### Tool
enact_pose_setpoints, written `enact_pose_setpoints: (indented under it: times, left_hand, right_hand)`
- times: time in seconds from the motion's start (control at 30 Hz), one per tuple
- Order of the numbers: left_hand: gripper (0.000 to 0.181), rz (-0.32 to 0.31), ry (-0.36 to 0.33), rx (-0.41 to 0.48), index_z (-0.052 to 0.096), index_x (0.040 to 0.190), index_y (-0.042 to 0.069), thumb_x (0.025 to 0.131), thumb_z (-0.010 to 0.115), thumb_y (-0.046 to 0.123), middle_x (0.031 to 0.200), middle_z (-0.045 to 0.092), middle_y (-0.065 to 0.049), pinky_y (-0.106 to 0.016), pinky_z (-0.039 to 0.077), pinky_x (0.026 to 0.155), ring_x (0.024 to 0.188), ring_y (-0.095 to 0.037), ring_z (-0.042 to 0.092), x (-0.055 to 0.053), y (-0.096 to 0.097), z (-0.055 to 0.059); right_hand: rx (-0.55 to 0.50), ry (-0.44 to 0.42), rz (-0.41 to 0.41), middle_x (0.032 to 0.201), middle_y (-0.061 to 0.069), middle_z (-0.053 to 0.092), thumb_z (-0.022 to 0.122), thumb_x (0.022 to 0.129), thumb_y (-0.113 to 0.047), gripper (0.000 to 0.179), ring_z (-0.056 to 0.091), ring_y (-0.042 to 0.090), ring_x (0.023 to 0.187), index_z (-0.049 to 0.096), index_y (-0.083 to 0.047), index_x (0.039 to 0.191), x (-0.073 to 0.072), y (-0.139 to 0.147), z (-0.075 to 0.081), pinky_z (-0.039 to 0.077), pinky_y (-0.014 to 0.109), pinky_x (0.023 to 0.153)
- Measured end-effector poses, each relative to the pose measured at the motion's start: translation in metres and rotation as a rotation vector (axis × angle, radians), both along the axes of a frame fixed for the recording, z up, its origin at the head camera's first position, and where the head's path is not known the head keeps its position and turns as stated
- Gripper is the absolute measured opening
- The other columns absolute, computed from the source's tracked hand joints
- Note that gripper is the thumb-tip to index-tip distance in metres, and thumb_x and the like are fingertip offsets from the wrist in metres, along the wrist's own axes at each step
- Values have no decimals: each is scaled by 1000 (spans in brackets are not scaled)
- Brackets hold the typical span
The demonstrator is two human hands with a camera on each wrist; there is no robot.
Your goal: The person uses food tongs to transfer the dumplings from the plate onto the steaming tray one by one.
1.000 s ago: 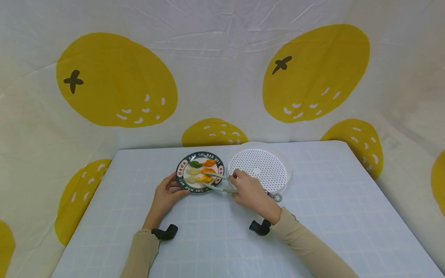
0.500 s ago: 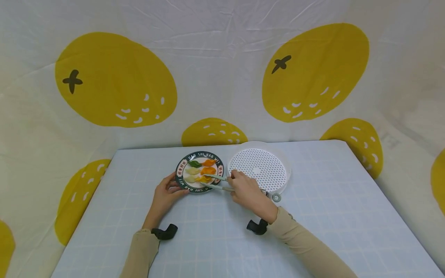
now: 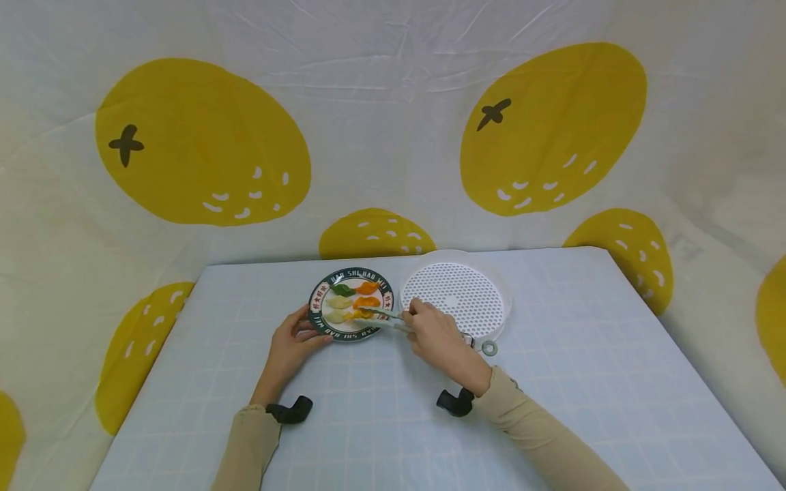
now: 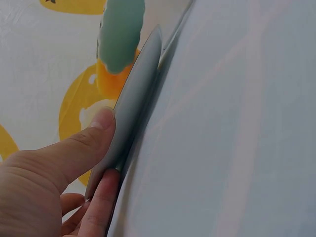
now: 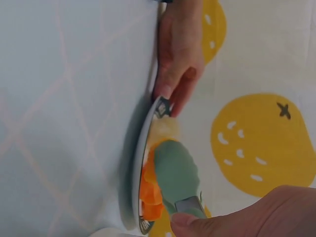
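My left hand (image 3: 295, 346) grips the near left rim of a round plate (image 3: 321, 325), thumb over the rim and fingers beneath it in the left wrist view. On the plate lie several dumpling-shaped pieces: a green one (image 3: 342, 290), two orange ones (image 3: 367, 288), pale ones (image 3: 339, 302) and a yellow-orange one (image 3: 358, 314). My right hand (image 3: 439, 339) holds tongs with pale green tips (image 5: 176, 170). These tips are at the yellow-orange piece on the plate's near side; whether they squeeze it is hard to tell.
A round white perforated steamer tray (image 3: 454, 293) stands right of the plate, partly behind my right hand. The table (image 3: 368, 423) has a pale blue checked cloth. Behind it hangs a white curtain (image 3: 387, 136) printed with yellow fruit.
The tongs' tips have drawn closer together around the yellow-orange piece, after a small leftward shift of the right hand. My left hand and the plate stay in place.
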State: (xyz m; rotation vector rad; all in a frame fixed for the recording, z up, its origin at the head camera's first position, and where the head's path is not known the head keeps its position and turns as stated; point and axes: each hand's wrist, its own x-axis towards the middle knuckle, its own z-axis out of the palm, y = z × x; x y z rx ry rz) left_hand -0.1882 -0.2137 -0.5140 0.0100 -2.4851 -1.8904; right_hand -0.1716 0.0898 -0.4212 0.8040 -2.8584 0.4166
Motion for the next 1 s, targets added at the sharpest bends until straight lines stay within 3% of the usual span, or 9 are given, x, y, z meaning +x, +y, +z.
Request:
enact_pose_setpoints:
  times: [0.27,0.5,0.8,1.0]
  left_hand:
    - [94,7,-25,-21,37,152,9,75,89,18,122,56,-16,-20,56,88,108,-28,64,0,0,-1]
    - [93,13,-38,-40,36,153,10,76,88,17,123,54,-16,-20,56,89,110,-28,62,1,1,1]
    - [94,10,-50,-49,35,153,9,76,88,18,123,54,-15,-20,56,90,110,-27,62,0,0,1]
    - [94,8,-38,-52,36,153,9,76,88,19,123,54,-15,-21,56,90,109,-27,62,0,0,0]
  right_hand:
    - [-19,52,-54,93,1,57,82,80,-7,29,53,15,75,74,-8,108,2,12,15,47,24,47]
    - [-77,102,-89,96,5,60,82,80,-6,30,55,17,75,73,-4,108,1,31,27,50,29,47]
    - [-130,102,-206,100,12,61,81,80,-7,34,57,22,75,73,0,113,-4,56,36,51,33,48]
    - [-117,44,-319,104,15,60,80,83,-8,39,59,25,77,70,2,119,-10,75,34,54,36,51]
